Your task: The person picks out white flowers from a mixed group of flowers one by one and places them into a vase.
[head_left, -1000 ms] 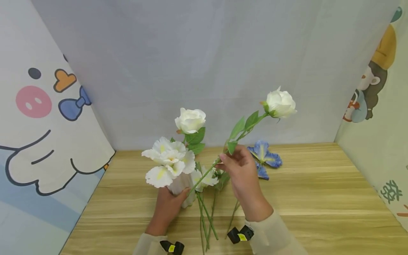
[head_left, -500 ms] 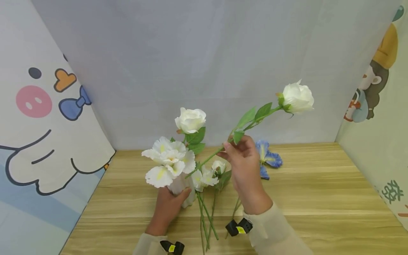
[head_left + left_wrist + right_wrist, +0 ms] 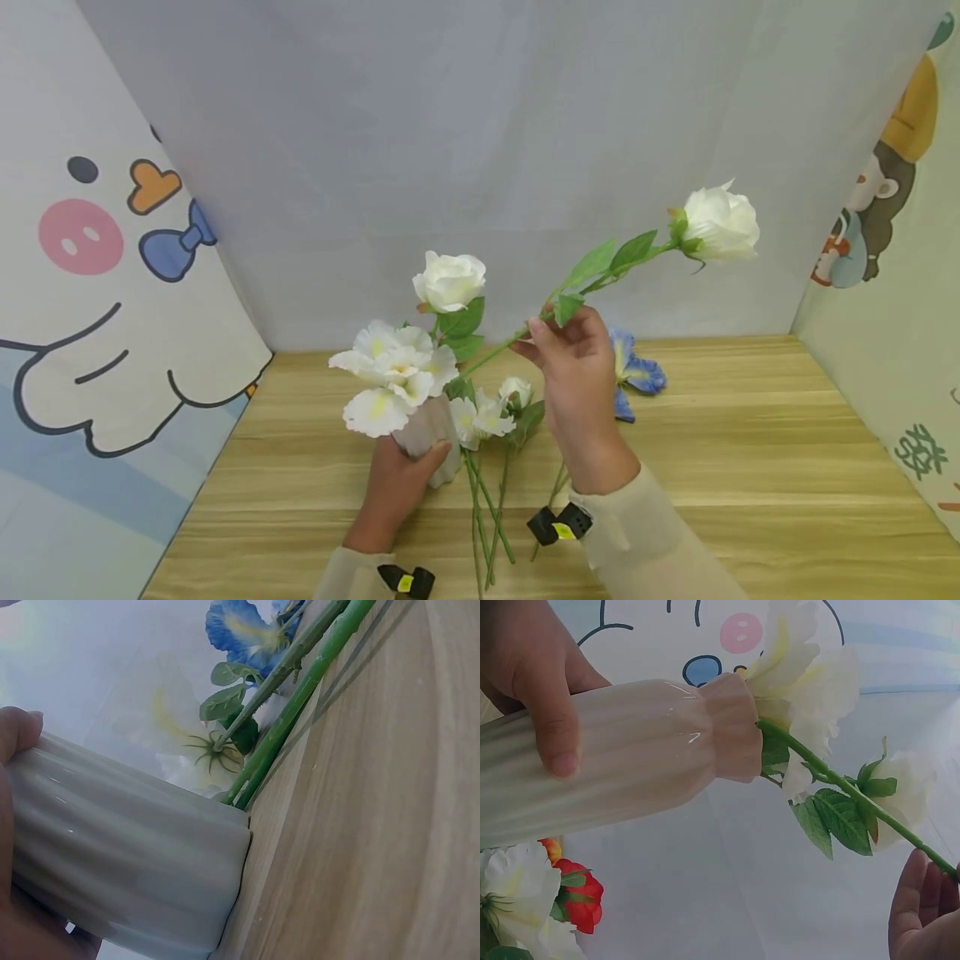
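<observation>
My left hand [image 3: 401,487] grips a white ribbed vase [image 3: 427,429], its thumb across the near side. From the vase's mouth rise a white iris [image 3: 397,371] and a white rose [image 3: 450,283]. My right hand [image 3: 577,379] pinches the green stem of another white rose [image 3: 720,223], which slants up to the right. In the right wrist view, the lower end of that stem [image 3: 840,780] meets the vase's flared rim [image 3: 735,727]; how far in it sits I cannot tell. The left wrist view shows the vase's base [image 3: 225,885] at the tabletop.
Right of the vase, several flowers lie on the wooden table [image 3: 750,483], among them a white bloom [image 3: 480,417] and a small white rose [image 3: 516,392]. A blue iris [image 3: 637,375] lies behind my right hand. A red flower [image 3: 581,896] shows in the right wrist view.
My right hand has moved up and slightly right, carrying the rose with it. The stem's lower end has risen from beside the vase to its mouth. The left hand has stayed on the vase.
</observation>
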Demonstrator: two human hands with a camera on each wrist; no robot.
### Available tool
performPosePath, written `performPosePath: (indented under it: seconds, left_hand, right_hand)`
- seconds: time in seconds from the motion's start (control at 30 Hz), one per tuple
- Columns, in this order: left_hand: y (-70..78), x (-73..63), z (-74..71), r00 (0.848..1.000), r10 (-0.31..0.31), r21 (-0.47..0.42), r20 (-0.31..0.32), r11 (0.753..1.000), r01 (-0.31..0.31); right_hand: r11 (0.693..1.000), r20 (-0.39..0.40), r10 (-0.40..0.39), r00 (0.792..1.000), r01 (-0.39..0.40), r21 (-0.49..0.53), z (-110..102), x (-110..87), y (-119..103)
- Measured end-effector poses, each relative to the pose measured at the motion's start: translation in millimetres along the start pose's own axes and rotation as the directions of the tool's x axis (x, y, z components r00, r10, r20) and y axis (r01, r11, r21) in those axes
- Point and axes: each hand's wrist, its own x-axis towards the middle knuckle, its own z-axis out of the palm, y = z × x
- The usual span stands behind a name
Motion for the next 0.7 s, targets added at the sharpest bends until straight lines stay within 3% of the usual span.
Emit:
performPosePath:
  seconds: [0.1,0.4,0.7]
  left_hand:
    - [0.7,0.3,-0.2,1.000,0.026,-0.019,-0.007,0.999,-0.026]
    - [2.4,-1.7,-0.2,1.000,-0.016,-0.012,-0.016,1.000,0.016]
    - [1.3,1.3,0.4,1.000,0.023,-0.052,0.013,0.998,-0.022]
  right_hand:
    - [1.000,-0.002,-0.005,1.000,0.005,-0.007,1.9,0.7,0.1]
    - [1.000,-0.008,-0.001,1.000,0.001,-0.015,4.7,3.2,0.4]
    - [1.000,-0.008,-0.019,1.000,0.019,0.014,9.8,8.3,-1.6]
